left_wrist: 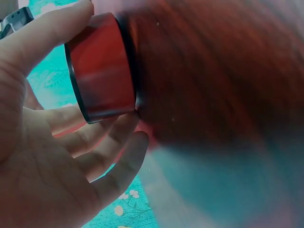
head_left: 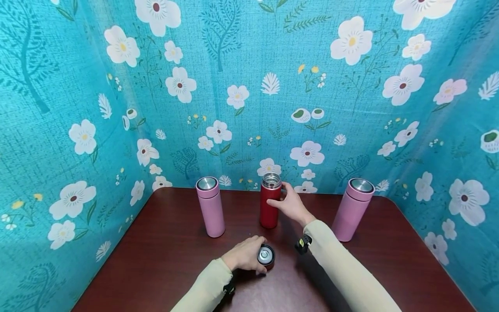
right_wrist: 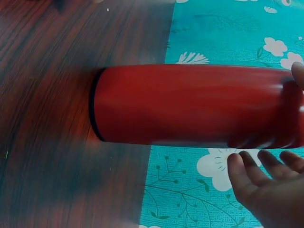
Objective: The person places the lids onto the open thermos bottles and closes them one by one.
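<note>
L hand (head_left: pixel 244 255) pinches red lid (head_left: pixel 266 255) mid table (head_left: pixel 156 255); R hand (head_left: pixel 293 207) curves loosely, fingers just beside open red flask (head_left: pixel 269 215) nr back edge. Prob. lid-off step; next move needs steady flask.

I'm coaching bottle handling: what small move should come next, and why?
Probably close the right hand around the red bottle to steady it: in its wrist view the fingers look just apart from it, the bottle stands uncapped, and the left hand grips the red lid.

no readable text, no labels, no numbers
</note>
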Motion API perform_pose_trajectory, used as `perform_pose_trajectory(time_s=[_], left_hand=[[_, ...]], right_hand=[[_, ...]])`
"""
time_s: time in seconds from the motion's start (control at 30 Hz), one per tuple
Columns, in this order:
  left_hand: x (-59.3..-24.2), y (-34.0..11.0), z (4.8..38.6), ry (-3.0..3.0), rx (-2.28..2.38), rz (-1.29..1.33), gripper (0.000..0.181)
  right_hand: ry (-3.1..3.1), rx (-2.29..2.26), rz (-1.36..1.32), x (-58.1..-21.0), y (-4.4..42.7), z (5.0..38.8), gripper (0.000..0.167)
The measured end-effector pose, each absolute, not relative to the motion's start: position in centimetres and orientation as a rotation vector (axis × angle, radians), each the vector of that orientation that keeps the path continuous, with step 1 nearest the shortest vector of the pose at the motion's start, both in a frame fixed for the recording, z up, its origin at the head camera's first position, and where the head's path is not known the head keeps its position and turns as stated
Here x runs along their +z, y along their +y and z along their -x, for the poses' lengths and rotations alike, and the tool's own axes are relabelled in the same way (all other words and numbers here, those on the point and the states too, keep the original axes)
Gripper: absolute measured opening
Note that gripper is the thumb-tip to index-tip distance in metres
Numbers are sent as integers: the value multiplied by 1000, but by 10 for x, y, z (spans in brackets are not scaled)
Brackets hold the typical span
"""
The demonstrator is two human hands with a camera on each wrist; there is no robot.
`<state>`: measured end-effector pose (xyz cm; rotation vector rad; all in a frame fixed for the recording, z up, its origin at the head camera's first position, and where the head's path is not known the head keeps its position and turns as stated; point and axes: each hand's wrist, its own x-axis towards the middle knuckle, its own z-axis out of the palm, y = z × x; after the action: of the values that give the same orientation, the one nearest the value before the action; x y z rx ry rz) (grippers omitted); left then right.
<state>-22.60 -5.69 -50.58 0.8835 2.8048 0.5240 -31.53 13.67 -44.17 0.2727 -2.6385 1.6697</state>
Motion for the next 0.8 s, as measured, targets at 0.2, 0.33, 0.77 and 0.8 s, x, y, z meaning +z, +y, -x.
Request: perform_pose_trajectory(time_s=[0.2, 0.33, 0.77, 0.8], left_hand=[[-505, -56, 226, 2817, 498, -898, 69], [-506, -55, 226, 2827, 491, -919, 69], [-508, -61, 231, 2767, 644, -966, 62], [-507, -63, 231, 2758, 673, -965, 62]], right_hand=[[-2618, 1707, -279, -444, 133, 319, 81], [-2608, 1716, -282, -447, 130, 320, 79], [-2581, 1680, -286, -450, 129, 317, 77], [-2583, 1666, -287, -450, 130, 316, 77]])
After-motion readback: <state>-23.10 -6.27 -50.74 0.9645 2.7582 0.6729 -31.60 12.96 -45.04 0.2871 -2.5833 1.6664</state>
